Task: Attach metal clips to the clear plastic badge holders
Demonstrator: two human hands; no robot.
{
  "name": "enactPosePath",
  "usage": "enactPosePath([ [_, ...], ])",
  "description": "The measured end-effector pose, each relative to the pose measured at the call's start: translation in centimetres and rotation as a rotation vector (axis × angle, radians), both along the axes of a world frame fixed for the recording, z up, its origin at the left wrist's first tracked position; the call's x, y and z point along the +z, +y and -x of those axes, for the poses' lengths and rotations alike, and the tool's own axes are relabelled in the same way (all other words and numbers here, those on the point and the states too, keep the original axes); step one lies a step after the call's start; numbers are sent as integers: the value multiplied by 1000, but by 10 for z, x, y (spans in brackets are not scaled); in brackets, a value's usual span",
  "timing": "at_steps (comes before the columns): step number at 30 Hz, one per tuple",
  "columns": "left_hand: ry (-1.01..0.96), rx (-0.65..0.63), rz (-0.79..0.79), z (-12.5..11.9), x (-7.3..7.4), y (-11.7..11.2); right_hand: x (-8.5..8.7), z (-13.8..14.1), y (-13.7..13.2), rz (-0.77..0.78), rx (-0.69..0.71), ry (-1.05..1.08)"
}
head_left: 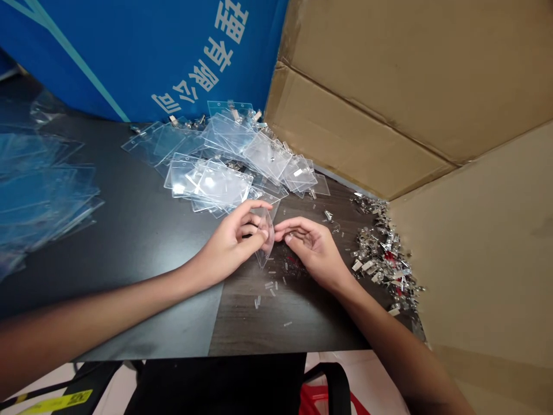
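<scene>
Left hand (231, 245): fingers closed on a clear sleeve (265, 239), thumb on top, holding it edge-on and tilted just above the dark surface (142, 242). Right hand (314, 246): thumb and forefinger pinched together at the sleeve's right edge. Whether they also hold some small part is too fine to tell.

Sleeve sits centre, between both hands. Small clear bits (270, 286) are scattered on the surface below. Loose pile of sleeves (224, 167) just behind the hands. Heap of metal clips (382, 253) to the right, against a cardboard box (475, 242). Second stack (41, 190) far left. Blue panel (129, 57) at the back.
</scene>
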State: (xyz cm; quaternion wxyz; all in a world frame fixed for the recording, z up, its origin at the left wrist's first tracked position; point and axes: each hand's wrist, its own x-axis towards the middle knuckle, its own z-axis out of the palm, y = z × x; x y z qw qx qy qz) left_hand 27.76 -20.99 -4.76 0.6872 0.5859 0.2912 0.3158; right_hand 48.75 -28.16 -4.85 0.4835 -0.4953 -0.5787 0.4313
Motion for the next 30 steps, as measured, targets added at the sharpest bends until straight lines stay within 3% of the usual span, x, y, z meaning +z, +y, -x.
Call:
enactPosePath([
  [4, 16, -7, 55, 0, 2, 1, -1, 2, -1, -16, 18, 60],
  [11, -10, 39, -28, 1, -1, 2, 0, 2, -3, 110, -61, 121],
  [16, -17, 59, -35, 1, -6, 2, 4, 4, -4, 60, -89, 66],
  [30, -61, 88, -104, -1, -7, 1, 16, 10, -8, 74, -15, 59],
])
